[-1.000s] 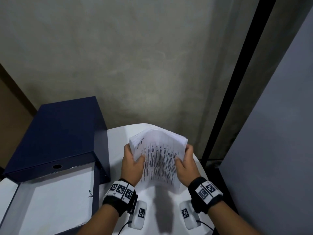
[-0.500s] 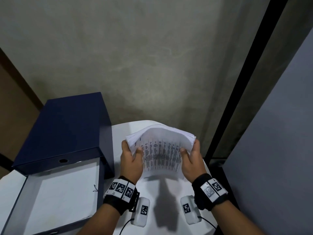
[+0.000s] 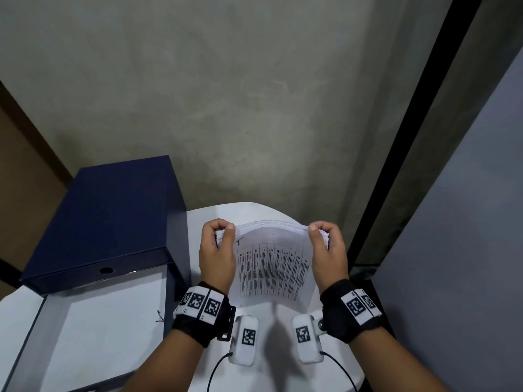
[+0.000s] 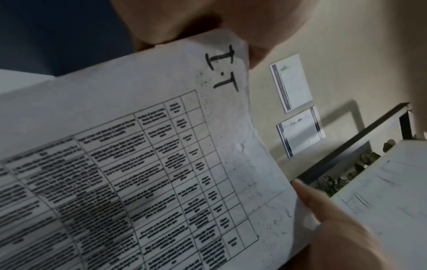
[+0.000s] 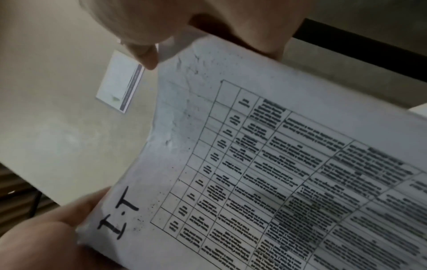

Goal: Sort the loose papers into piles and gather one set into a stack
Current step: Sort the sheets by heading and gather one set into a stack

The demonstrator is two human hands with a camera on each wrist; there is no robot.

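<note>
Bare plaster wall ahead, a dark vertical frame and grey panel to the right; below, a white table with rounded far edge. On its left side sits a navy box file, and just near it an open tray or lid holding a blank white sheet. Two notices are pinned on the wall in the left wrist view. Task's thing: a sheaf of papers, held up off the table between both hands, top sheet a printed table with "I.T" inked at one corner (text too blurred to read otherwise). Left hand pinches the upper left corner, thumb in front, fingers curled behind; right hand pinches the upper right corner the same way. Both grips narrow, closed on the paper edge. The sheaf bows toward the camera, lower edge hanging free above the tabletop, and the sheet edges at the top look slightly fanned, though the wide lens makes that hard to judge. Step in hand, by my reading: gathering one set into a stack, squaring it. Next move likely calls for dropping the lower edge onto the table and tapping, with grips loosened enough for sheets to slide level; too loose and the bowed pages may spill.
</note>
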